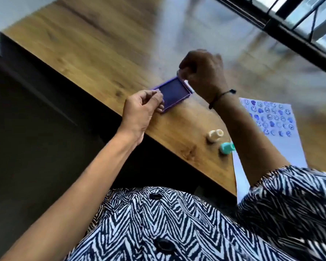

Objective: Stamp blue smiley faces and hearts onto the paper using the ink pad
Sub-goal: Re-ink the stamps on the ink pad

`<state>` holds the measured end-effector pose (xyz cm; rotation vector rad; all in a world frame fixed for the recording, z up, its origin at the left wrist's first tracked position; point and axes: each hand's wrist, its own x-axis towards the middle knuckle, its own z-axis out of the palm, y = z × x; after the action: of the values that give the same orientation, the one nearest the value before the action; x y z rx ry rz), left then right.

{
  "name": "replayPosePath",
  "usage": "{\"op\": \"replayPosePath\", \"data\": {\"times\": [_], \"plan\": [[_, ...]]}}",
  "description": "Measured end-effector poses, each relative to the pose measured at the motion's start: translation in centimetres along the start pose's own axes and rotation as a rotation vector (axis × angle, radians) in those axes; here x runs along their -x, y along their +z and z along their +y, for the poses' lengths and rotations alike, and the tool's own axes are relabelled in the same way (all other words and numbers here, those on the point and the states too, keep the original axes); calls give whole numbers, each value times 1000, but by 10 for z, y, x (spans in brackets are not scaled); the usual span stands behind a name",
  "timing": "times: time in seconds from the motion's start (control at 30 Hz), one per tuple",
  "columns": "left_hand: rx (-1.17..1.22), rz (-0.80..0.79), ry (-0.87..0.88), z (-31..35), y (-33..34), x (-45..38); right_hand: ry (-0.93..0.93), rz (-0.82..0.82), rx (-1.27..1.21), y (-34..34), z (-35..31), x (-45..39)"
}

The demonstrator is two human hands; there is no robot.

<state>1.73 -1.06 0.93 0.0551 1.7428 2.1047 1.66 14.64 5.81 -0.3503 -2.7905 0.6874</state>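
Observation:
A purple ink pad (174,93) with a dark blue inked face lies near the table's left edge. My left hand (142,112) pinches its near-left corner. At the pad's far corner my right hand (202,72) is closed on something pale, probably the pad's clear lid; the view is blurred there. White paper (282,140) with rows of blue smiley faces and hearts lies to the right, partly under my right forearm. A cream stamp (214,135) and a teal stamp (227,147) lie on the table beside the paper.
The wooden table (102,53) runs diagonally, its near edge dropping off to dark floor on the left. A black window frame (282,29) borders the far right side. My zebra-patterned shirt fills the bottom of the view.

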Motion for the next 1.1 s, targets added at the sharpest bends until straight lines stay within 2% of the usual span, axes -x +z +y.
{"op": "replayPosePath", "data": {"times": [0.07, 0.23, 0.4, 0.5, 0.77, 1.1], "plan": [[-78, 7, 36, -5, 1, 0, -92, -141, 201, 18, -1, 0], [-189, 34, 87, -14, 0, 4, -164, -204, 292, 19, 0, -4], [-292, 45, 131, -16, -2, 2, -185, -264, 277, 22, -4, -6], [-319, 45, 141, -16, -1, 3, -193, -222, 323, 22, 1, -6], [-332, 13, 137, -17, -4, 0, -89, -253, 277, 25, 2, -2], [-340, -28, 128, -9, -4, 7, -124, -299, 236, 25, -5, 1]]}}
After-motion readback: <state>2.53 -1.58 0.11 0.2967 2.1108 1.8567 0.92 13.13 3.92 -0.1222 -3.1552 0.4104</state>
